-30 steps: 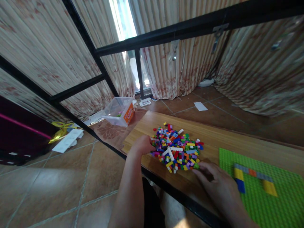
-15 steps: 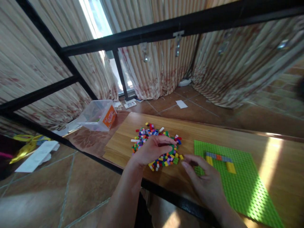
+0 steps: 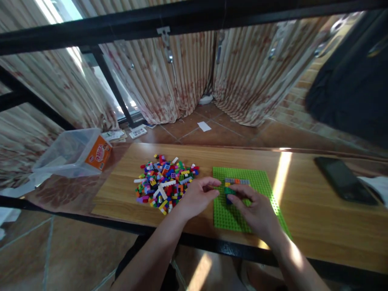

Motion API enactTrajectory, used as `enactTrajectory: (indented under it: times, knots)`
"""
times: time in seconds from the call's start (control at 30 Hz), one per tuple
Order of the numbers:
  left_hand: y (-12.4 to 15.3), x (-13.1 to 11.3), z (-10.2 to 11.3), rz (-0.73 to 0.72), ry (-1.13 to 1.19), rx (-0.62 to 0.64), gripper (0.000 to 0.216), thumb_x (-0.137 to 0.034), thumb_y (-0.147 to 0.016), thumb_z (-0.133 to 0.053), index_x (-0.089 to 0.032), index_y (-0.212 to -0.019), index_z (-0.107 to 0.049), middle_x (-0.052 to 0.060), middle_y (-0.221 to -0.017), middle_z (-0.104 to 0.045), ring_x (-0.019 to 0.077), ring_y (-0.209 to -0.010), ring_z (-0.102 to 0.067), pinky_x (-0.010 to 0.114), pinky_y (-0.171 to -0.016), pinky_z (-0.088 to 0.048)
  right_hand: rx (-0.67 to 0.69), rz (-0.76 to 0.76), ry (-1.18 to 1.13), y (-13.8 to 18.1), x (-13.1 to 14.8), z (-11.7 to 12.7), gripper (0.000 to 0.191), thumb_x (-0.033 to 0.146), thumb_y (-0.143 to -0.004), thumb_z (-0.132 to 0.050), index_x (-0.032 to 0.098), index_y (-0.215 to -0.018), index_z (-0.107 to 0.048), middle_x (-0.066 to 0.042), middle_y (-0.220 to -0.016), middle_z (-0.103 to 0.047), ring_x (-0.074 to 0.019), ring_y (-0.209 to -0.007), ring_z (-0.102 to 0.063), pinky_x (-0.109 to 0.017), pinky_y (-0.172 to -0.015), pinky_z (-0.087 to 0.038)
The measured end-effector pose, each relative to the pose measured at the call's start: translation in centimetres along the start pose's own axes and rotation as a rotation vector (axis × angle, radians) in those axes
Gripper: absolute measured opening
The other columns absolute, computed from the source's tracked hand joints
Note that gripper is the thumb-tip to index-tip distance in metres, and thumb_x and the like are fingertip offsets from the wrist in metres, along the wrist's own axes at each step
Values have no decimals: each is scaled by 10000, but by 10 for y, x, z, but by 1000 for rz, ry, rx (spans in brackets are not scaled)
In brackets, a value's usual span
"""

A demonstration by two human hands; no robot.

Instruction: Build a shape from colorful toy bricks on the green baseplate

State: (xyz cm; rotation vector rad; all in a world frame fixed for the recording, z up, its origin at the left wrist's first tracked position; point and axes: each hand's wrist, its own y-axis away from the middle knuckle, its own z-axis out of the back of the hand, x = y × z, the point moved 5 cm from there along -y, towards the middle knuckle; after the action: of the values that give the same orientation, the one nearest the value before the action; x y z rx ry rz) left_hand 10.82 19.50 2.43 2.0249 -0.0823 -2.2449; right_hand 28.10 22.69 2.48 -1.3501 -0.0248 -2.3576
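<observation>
A green toy brick (image 3: 228,190) is pinched between the thumb and forefinger of my right hand (image 3: 253,208), over the left part of the bright green studded baseplate (image 3: 266,190). A dark blue patch shows just below the brick; I cannot tell whether it is a second brick. On the plate, a row of grey bricks (image 3: 244,182) with an orange brick (image 3: 237,181) in it runs near the far edge. A yellow brick (image 3: 227,184) sits at its left end, partly hidden. My left hand (image 3: 198,196) is beside the plate's left edge, thumb and fingers apart with nothing between them.
A heap of loose coloured bricks (image 3: 165,182) lies on the wooden table (image 3: 118,182), left of my left hand. A clear plastic box (image 3: 69,155) with an orange label stands beyond the table's left end. A black phone (image 3: 344,180) lies at the right. A dark rail runs along the near edge.
The view has swung right. My right hand has moved from beside the brick heap to over the baseplate, with a green brick in its grip. My left hand has left the heap and moved right.
</observation>
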Motion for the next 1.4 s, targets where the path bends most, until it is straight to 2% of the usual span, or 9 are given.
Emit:
enactTrajectory:
  times: [0.13,0.23,0.37,0.5,0.73,0.97,1.17,1.4]
  knots:
    - [-10,6,-5,-56,-130,-33,166,-130,-772,-611,-125,-905,-709,57,-891,-721,161,-821,-639,264,-753,-479,-80,-16,84,-1,-23,31,242,410,-797,-643,228,-946,-701,-36,-868,-720,-167,-687,-657,-329,-663,-552]
    - [-13,10,-9,-84,-206,-15,162,-144,-791,-585,-130,-898,-706,52,-853,-720,162,-778,-643,261,-706,-488,-46,4,167,2,-30,38,204,384,-793,-637,244,-923,-707,-21,-866,-710,-158,-683,-654,-310,-637,-540]
    - [-12,10,-16,-83,-335,10,194,-163,-817,-563,-138,-951,-701,54,-877,-729,170,-795,-658,270,-721,-502,59,4,285,6,-32,30,172,337,-801,-615,266,-915,-723,-13,-948,-694,-143,-678,-643,-311,-642,-530]
    - [-9,7,-22,-52,-427,25,217,-159,-832,-544,-147,-990,-692,54,-897,-734,176,-837,-668,280,-772,-514,119,3,327,6,-32,19,181,302,-795,-613,264,-927,-730,-23,-943,-677,-142,-660,-627,-324,-647,-523]
    - [-10,3,-28,-17,-527,1,224,-183,-824,-575,-162,-1024,-675,49,-898,-729,174,-827,-664,282,-766,-515,140,28,357,6,-31,12,188,278,-801,-609,265,-942,-733,-29,-911,-660,-154,-683,-625,-327,-659,-521]
    - [-9,1,-32,8,-624,-38,275,-297,-795,-645,-181,-1044,-649,36,-870,-705,179,-763,-644,290,-696,-497,117,44,363,7,-32,10,214,275,-808,-598,270,-966,-742,-39,-964,-674,-165,-738,-658,-330,-711,-533]
    - [-8,3,-39,30,-740,-130,339,-370,-754,-699,-189,-1029,-619,35,-874,-679,210,-821,-645,333,-758,-496,118,57,344,6,-30,11,214,287,-809,-587,274,-953,-744,-29,-924,-666,-152,-699,-640,-307,-663,-524]
    - [-8,3,-42,67,-765,-145,318,-370,-747,-706,-202,-997,-603,26,-864,-664,219,-844,-648,342,-771,-495,146,31,332,5,-31,14,213,311,-817,-597,260,-971,-736,-26,-899,-684,-145,-658,-630,-300,-640,-518]
